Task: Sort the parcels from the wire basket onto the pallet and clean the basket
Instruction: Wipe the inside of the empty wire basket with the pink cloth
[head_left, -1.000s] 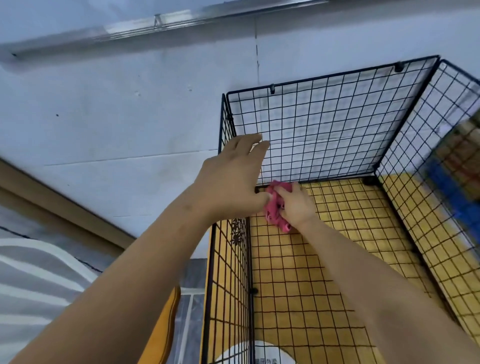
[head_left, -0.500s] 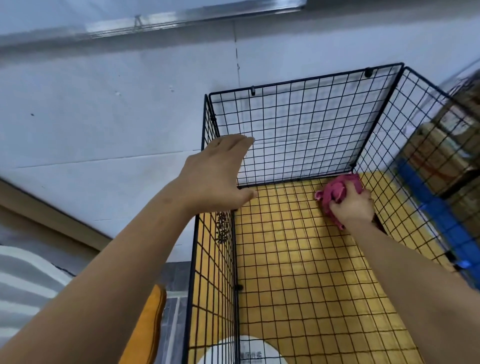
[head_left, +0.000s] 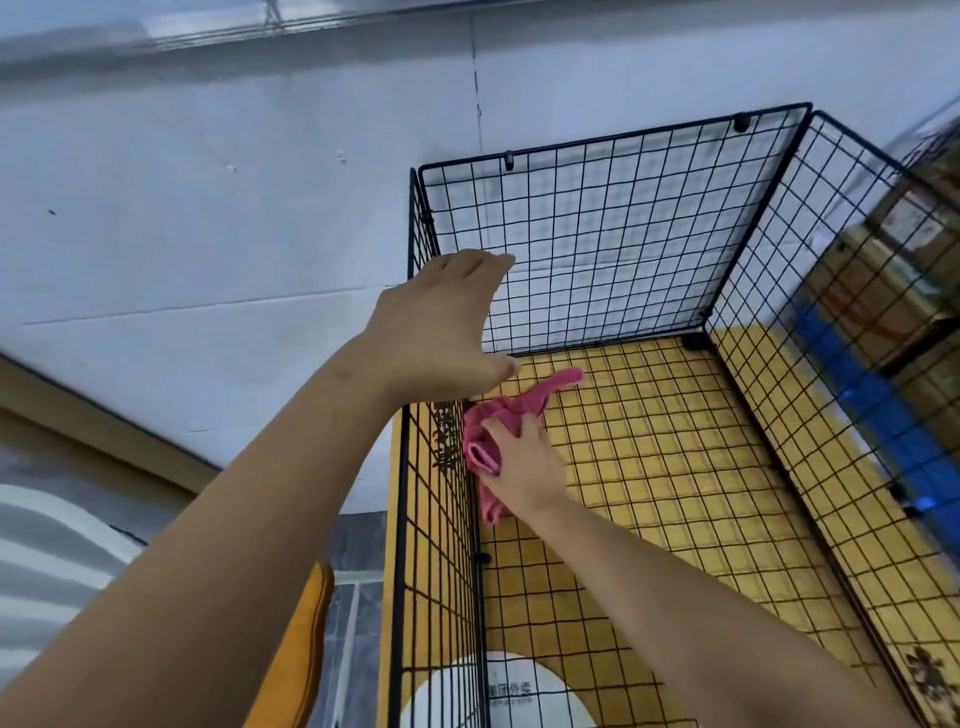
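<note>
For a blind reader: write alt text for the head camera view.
A person's right hand holds a pink cloth against the inside of a black wire basket, low at its left wall. The left hand, fingers straight, is at that wall's top edge; cardboard boxes sit outside to the right.

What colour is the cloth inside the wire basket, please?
The cloth is pink; the head view shows it.
</note>
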